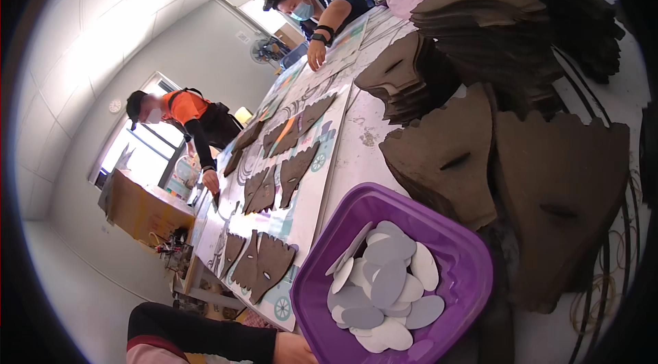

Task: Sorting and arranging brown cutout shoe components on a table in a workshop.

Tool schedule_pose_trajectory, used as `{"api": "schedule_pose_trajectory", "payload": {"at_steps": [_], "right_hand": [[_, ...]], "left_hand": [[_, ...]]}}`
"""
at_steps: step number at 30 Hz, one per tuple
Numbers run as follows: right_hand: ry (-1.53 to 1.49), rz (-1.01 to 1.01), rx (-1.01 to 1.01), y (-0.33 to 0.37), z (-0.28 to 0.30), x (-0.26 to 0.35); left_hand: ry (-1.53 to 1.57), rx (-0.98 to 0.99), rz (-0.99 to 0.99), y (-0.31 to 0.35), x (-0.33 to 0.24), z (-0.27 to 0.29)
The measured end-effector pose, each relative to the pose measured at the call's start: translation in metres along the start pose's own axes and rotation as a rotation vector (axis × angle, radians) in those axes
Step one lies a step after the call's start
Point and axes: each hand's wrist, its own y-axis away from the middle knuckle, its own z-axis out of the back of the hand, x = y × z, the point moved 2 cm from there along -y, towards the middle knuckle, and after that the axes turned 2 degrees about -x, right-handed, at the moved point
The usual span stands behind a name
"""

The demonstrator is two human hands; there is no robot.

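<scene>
My left hand comes in at the bottom edge on a black-sleeved forearm. It rests against the near corner of a purple plastic tub, and its fingers are hidden. The tub holds several flat grey and white oval discs. My right hand is out of view. To the left of the tub lies a printed sheet with brown shaped cut-outs on it.
Stacks of brown cut-out pieces fill the table to the right of and beyond the tub. Further along the long table, two other people lean over it: one in an orange vest, one in a dark shirt. A wooden box stands at the left.
</scene>
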Motion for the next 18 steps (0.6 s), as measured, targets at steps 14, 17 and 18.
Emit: {"api": "schedule_pose_trajectory", "payload": {"at_steps": [14,17,18], "right_hand": [[0.501,0.544,-0.872,0.441,-0.044,0.338],[0.644,0.474,-0.891,0.450,-0.189,0.320],[0.711,0.401,-0.942,0.453,-0.214,0.318]], "left_hand": [[0.100,-0.067,0.139,-0.005,0.004,0.014],[0.220,-0.150,0.114,-0.008,0.008,0.020],[0.276,-0.224,0.133,-0.009,0.003,0.022]]}}
